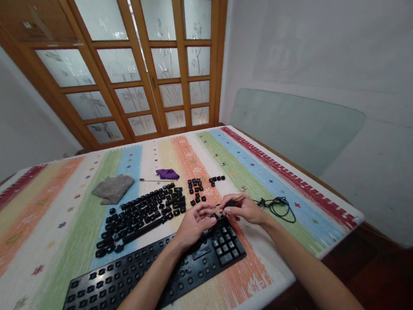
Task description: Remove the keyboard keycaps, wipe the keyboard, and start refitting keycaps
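A black keyboard [143, 262] lies at a slant along the near table edge, most of its keycaps off and its switch sockets bare. Keycaps remain on its number pad [226, 247] at the right end. Over the upper right edge of the keyboard, my left hand [196, 223] has its fingers bent inward, thumb and fingertips close to my right hand [246, 210]. My right fingers are closed around a small dark piece [230, 203], too small and covered to name. Whatever lies between the two sets of fingertips is mostly hidden.
Loose black keycaps [144, 211] lie in rows behind the keyboard, with smaller groups [195, 185] farther right. A grey cloth [113, 188], a purple cloth [167, 174] and a thin stick [154, 180] are beyond them. A coiled black cable [279, 209] rests at right.
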The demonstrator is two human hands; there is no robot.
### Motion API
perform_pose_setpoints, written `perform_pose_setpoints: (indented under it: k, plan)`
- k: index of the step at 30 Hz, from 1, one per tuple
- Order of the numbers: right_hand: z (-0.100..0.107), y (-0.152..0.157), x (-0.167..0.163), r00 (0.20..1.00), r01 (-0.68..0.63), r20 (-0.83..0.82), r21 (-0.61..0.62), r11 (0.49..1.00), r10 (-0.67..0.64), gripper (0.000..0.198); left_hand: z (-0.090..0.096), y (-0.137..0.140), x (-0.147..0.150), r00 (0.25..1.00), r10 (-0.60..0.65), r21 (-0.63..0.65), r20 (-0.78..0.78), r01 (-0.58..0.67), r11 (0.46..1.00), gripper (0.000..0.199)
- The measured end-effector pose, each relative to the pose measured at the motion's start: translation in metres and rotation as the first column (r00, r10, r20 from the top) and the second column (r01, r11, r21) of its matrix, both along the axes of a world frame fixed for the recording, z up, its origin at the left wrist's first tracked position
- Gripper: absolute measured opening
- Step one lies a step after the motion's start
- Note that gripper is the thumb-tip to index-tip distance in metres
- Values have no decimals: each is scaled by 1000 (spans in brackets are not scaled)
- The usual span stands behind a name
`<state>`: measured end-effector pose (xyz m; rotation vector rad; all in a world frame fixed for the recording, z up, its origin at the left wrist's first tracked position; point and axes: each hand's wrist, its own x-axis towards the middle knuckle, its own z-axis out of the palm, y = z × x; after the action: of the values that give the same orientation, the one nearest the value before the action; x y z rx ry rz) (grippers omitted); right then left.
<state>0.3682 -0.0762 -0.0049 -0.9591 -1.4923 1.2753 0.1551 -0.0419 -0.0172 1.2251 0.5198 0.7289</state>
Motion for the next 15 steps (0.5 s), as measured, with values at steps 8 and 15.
perform_pose_setpoints:
  k: [8,15]
  plan:
    - [1,0,1,999,20,-32,-5,1000,-20,28,2,-2,-1,999,39,-74,31,-37,997,46]
    - [0,0,-2,999,45,-30,27,999,-44,27,10,2,-4,992,103,80,-73,-97,992,40]
